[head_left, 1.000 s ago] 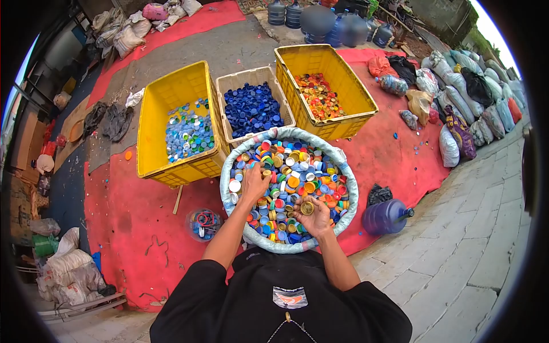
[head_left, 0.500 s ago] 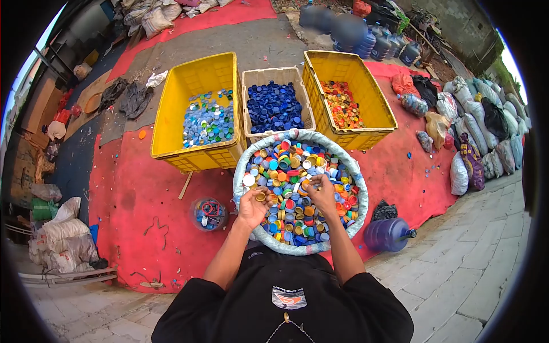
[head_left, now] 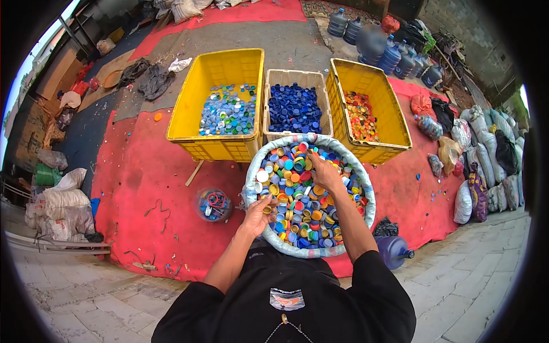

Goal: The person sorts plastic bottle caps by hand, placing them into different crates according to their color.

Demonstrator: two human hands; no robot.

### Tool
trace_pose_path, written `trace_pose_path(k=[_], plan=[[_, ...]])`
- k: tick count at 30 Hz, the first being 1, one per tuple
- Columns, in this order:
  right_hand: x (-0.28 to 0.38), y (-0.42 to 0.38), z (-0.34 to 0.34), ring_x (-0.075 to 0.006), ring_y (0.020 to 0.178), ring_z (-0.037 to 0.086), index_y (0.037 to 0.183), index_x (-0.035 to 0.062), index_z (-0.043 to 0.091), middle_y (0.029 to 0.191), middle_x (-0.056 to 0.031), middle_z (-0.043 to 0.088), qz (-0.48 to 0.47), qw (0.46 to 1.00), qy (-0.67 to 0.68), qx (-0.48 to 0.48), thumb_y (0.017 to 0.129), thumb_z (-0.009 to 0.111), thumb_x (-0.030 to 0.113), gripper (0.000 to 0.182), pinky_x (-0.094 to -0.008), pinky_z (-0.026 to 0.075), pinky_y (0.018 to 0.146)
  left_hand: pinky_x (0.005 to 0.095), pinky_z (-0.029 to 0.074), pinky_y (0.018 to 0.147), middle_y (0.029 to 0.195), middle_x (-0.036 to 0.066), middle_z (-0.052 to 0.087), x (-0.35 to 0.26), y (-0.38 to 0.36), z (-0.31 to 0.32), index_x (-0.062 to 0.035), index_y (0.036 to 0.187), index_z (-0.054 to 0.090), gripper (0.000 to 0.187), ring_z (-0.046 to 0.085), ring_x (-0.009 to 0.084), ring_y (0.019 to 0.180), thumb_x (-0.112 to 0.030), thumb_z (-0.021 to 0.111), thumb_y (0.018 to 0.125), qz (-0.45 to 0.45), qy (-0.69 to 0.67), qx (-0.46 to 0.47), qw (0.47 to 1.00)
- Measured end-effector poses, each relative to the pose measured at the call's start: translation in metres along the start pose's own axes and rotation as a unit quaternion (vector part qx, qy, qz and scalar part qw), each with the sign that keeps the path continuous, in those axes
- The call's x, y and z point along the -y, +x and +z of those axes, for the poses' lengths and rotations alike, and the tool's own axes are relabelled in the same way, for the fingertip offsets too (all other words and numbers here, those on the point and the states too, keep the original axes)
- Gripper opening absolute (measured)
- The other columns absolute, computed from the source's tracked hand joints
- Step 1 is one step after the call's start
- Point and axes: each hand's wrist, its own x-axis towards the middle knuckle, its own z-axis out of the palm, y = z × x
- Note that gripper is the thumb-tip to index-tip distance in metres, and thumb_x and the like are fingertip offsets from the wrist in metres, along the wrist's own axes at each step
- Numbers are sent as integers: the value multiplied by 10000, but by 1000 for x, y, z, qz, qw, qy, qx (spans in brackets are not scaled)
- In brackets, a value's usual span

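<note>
A round tub with a wrapped pale blue rim (head_left: 370,197) stands against my front, full of mixed plastic bottle caps (head_left: 294,197). At its left side, my left hand (head_left: 257,217) is closed with a yellowish bottle cap (head_left: 267,210) at its fingertips. My right hand (head_left: 326,174) reaches over the upper middle of the heap. Its thumb and fingers look apart, touching or just above the caps; the fingertips are partly hidden.
Beyond the tub stand a yellow crate (head_left: 251,143) of light blue and green caps, a whitish crate (head_left: 267,103) of dark blue caps and another yellow crate (head_left: 394,140) of orange-red caps. A clear container (head_left: 213,204) sits left, a water jug (head_left: 392,251) right.
My right hand has moved forward over the heap, its fingers now farther from me. My left hand has lowered slightly toward the tub's left rim, still holding a cap. The view has shifted.
</note>
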Motion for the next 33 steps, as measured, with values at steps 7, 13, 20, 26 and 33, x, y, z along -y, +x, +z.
trace_pose_path(k=[7,13,20,26,33], plan=[[-5,-4,7,-417,989,589,1213,61,532,1122,-196,569,28,998,36,-43,725,610,15,496,-488,500,817,217,445,533,817,-23,610,-4,19,11,-67,979,673,250,497,46,647,-285,716,865,53,179,-34,982],[0,-16,3,-422,997,580,1124,34,597,1111,-200,561,55,996,57,-42,720,579,28,405,-478,489,860,231,438,558,809,-12,620,-6,30,22,-50,948,682,199,515,46,662,-216,719,847,97,318,-69,941],[6,-20,-4,-380,1055,592,1218,12,544,1154,-208,615,35,996,74,-43,750,717,185,529,-443,482,897,222,410,577,804,-14,593,10,45,13,-48,995,657,251,517,63,685,-236,726,843,159,380,-63,909],[0,-20,11,-356,1011,623,1234,23,549,1093,-185,646,39,993,72,-82,786,721,198,511,-425,501,846,270,489,728,855,45,659,11,47,11,-13,976,661,238,619,125,797,-154,739,800,174,382,-67,905],[5,-67,10,-166,746,603,1175,13,605,868,-84,635,255,736,608,-156,869,619,258,393,-315,482,639,384,504,822,982,138,676,13,58,15,7,1100,605,416,653,293,937,-131,770,744,297,546,-86,778]])
